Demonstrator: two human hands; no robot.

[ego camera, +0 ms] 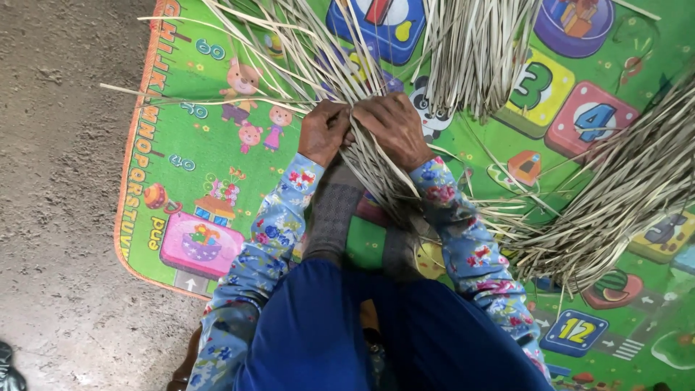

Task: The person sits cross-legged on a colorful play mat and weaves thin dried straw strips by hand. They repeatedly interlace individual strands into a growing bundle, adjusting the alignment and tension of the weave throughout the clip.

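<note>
While both hands met over the weave, the left hand (pixel 323 132) had its fingers curled shut around a clutch of dried palm-leaf strips (pixel 376 174), and the right hand (pixel 394 129) lay knuckles-up just beside it, its fingers folded down and clamped on the same strips; thumb and knuckles of the two hands touched. From under the fingers the strips ran back toward the person's body, passing over the grey-socked feet (pixel 334 210), which were planted on them. Beyond the fingertips the loose ends fanned outward (pale, flat and narrow, many crossing one another) over the mat. A second bunch (pixel 470 51) hung just past the right hand's knuckles, and a long sheaf (pixel 615 203) lay well off to the outer side of the right hand. Everything sat on a green children's play mat (pixel 181 137) printed with cartoon animals, numbers and letters, its orange edge resting on bare concrete floor (pixel 58 181) out past the left hand. Floral blue sleeves (pixel 271 232) covered both forearms.
</note>
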